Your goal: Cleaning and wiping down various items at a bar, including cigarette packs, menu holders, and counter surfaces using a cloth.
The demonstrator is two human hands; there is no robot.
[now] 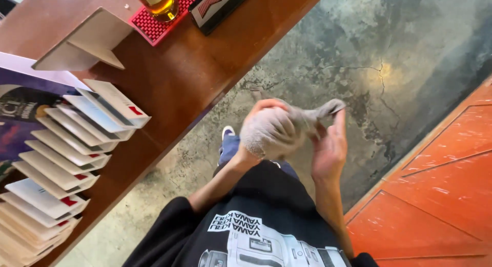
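left hand (264, 131): wrapped inside grey cloth (287, 126)
right hand (330, 146): pinching the cloth's end
counter (184, 77): brown wood, fanned white cards (66, 159), amber glass (160, 3)
floor (359, 52): cracked grey concrete

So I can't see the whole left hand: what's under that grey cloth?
The grey cloth drapes over the left hand, hiding its fingers; only the wrist shows. The right hand pinches the cloth's far end.

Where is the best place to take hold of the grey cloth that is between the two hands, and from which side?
Probably the loose tail of the grey cloth, which sticks out at the upper right above the right hand. A grip from the right suits, since the rest is bunched over the left hand and offers no free edge.
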